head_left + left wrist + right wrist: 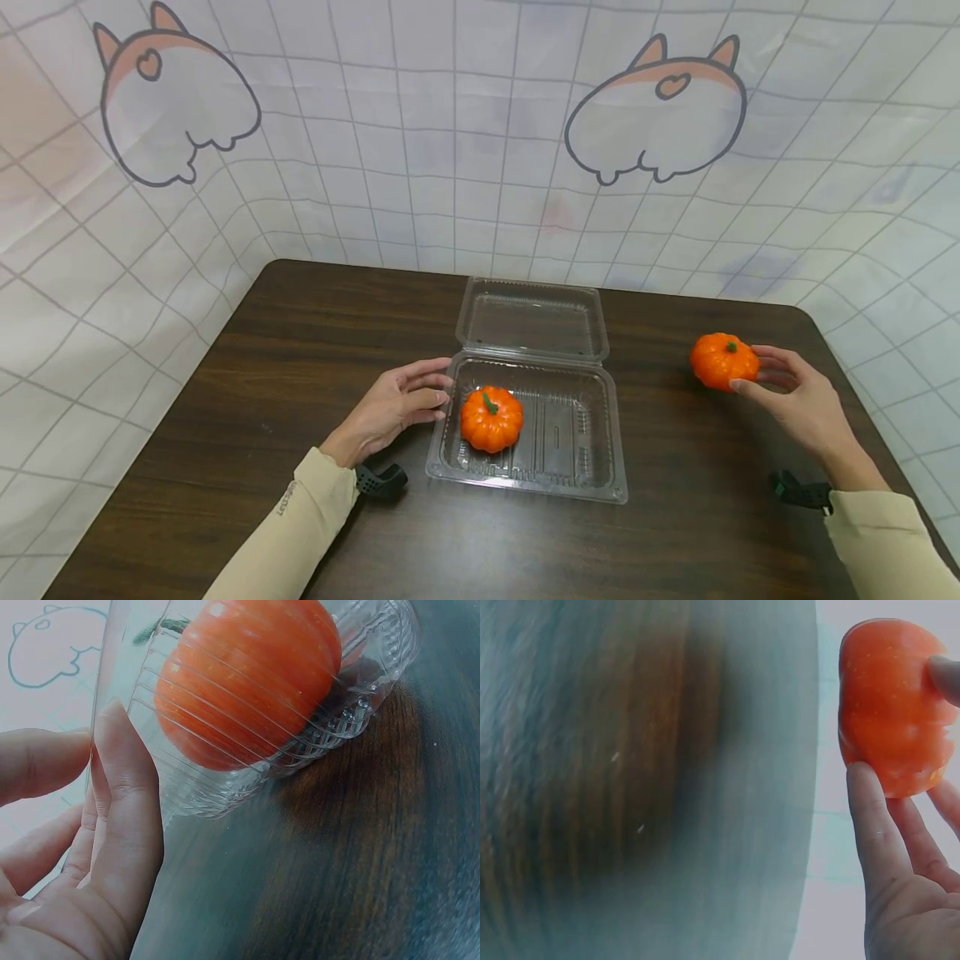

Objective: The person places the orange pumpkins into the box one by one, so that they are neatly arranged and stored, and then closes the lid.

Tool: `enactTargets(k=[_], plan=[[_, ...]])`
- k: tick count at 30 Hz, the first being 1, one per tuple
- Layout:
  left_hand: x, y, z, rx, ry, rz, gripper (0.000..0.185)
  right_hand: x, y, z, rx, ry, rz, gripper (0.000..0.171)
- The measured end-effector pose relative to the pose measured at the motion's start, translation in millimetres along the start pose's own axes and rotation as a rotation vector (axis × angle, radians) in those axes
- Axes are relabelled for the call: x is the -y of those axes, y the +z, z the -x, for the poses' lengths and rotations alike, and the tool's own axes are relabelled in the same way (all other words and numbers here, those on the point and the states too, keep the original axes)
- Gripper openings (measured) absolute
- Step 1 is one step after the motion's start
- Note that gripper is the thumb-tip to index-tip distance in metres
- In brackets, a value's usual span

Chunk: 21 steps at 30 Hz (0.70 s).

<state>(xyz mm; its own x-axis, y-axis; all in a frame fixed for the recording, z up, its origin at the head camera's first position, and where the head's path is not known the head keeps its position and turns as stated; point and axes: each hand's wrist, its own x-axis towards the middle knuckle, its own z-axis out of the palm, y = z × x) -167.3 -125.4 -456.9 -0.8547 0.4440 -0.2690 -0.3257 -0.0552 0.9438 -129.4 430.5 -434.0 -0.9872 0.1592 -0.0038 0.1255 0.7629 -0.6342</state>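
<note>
My left hand (393, 408) pinches the left rim of a clear plastic clamshell box (566, 433), thumb on one side of the rim and fingers on the other in the left wrist view. One small orange pumpkin (491, 419) with a green stem sits in the left part of the box's base; it shows through the ribbed wall in the left wrist view. Over at the right, my right hand (806, 404) holds a second orange pumpkin (896, 705) between thumb and fingertips, raised over the table in the right wrist view.
The box's lid (532, 317) lies folded back, hinged on the far side of the base. All stands on a dark wooden table (300, 333). White grid-patterned cloth (420, 167) with cartoon animal drawings encloses its back and sides.
</note>
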Motion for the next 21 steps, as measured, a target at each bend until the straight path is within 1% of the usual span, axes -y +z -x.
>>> enactTargets(k=[6, 14, 21], plan=[[0.8, -0.4, -0.5, -0.007, -0.007, -0.009, 0.061, 12.4, 0.2, 2.1, -0.009, -0.051, 0.002, 0.076], [0.7, 0.0, 0.8, -0.013, -0.003, -0.026, 0.062, 31.2, 2.3, 3.3, 0.010, -0.111, -0.028, 0.073], [0.7, 0.1, 1.8, -0.012, 0.000, -0.008, 0.060, 48.2, 3.8, 4.9, 0.010, -0.166, -0.041, 0.068]])
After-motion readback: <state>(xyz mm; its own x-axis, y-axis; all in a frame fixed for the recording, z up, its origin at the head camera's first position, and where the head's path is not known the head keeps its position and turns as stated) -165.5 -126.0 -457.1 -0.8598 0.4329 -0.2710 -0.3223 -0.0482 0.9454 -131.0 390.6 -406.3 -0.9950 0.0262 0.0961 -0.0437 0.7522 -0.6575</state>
